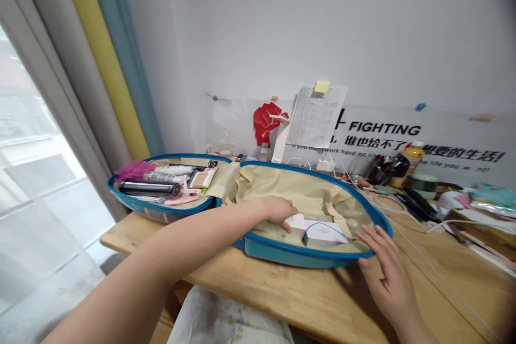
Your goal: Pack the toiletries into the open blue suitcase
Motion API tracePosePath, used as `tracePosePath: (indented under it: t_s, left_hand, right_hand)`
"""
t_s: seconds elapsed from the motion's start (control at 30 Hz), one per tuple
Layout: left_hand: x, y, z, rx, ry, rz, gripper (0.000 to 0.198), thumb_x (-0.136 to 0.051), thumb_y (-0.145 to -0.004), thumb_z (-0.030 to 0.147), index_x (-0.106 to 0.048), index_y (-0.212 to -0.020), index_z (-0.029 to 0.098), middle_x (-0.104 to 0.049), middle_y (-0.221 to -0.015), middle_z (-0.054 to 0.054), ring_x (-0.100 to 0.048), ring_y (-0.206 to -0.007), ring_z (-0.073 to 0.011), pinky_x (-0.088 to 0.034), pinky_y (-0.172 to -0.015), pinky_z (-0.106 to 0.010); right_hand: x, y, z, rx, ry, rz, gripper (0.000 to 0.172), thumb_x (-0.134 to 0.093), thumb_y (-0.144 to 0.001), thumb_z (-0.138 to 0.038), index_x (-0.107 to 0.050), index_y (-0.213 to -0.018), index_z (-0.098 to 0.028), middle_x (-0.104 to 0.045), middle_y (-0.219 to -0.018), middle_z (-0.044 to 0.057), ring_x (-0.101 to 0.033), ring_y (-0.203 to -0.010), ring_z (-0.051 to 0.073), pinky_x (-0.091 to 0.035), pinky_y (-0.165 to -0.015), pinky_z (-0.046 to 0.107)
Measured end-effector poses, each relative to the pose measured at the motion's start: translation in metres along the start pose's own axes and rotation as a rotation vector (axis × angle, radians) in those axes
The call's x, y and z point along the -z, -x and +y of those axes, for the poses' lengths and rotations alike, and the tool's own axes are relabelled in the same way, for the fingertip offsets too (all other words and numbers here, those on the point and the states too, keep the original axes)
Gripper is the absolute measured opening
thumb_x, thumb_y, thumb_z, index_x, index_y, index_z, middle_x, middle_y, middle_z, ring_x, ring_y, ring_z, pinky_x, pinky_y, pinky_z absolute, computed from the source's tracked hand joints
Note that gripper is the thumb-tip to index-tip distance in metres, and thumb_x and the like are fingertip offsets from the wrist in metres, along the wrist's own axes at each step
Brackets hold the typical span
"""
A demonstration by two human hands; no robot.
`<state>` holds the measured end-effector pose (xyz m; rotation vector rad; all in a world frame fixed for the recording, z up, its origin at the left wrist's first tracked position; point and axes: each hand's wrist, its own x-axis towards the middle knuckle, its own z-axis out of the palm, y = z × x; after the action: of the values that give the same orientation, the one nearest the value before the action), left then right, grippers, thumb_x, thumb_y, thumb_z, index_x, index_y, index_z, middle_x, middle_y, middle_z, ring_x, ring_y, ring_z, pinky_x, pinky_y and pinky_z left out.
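Note:
A small blue-rimmed suitcase lies opened flat on the desk, its two halves side by side. My left hand reaches into the beige-lined right half. Thumb and fingers close around a small white box on the lining. Right beside that box sits a larger white box with a blue line. My right hand is at the right end of the suitcase, fingers spread against the blue rim. Toiletries fill the left half: a black cylinder, a magenta mesh puff, tubes and a pack of cotton swabs.
The wooden desk extends to the right, with white cables, a yellow bottle, a lidded jar and other clutter. A white stand and pinned paper sheets are behind the suitcase. Curtains hang at left.

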<state>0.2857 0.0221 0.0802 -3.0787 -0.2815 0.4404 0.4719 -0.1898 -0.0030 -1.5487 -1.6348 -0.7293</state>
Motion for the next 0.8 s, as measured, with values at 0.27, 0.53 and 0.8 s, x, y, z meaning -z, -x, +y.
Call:
tracePosePath:
  t_s: [0.27,0.53,0.8]
  left_hand:
    - [0.004,0.022,-0.015,0.068,0.214,0.262,0.068,-0.052,-0.088,0.051,-0.036,-0.143,0.015,-0.044,-0.142,-0.016,-0.045,-0.128,-0.0261,-0.037,-0.104,-0.035]
    - [0.009,0.183,-0.113,0.516,0.241,0.474,0.05,-0.037,-0.079,0.017,-0.053,-0.126,0.019,-0.057,-0.131,-0.005,-0.049,-0.122,-0.0195,-0.034,-0.107,-0.033]
    - [-0.038,0.291,-0.159,0.791,0.085,0.042,0.065,-0.059,-0.059,0.025,-0.056,-0.124,0.016,-0.054,-0.132,-0.015,-0.049,-0.123,-0.0312,-0.037,-0.103,-0.038]
  right_hand:
    - [-0.004,0.001,0.004,0.002,-0.015,0.021,0.036,-0.041,-0.092,-0.04,-0.054,-0.121,-0.022,-0.058,-0.125,0.011,-0.043,-0.13,0.031,-0.04,-0.101,0.049]
    - [-0.004,0.001,0.003,-0.002,-0.002,0.022,0.036,-0.04,-0.092,-0.04,-0.053,-0.121,-0.023,-0.059,-0.124,0.01,-0.045,-0.129,0.031,-0.041,-0.1,0.05]
    - [-0.005,0.0,0.003,-0.013,-0.019,0.037,0.037,-0.04,-0.091,-0.043,-0.055,-0.12,-0.024,-0.06,-0.123,0.01,-0.045,-0.128,0.032,-0.04,-0.101,0.053]
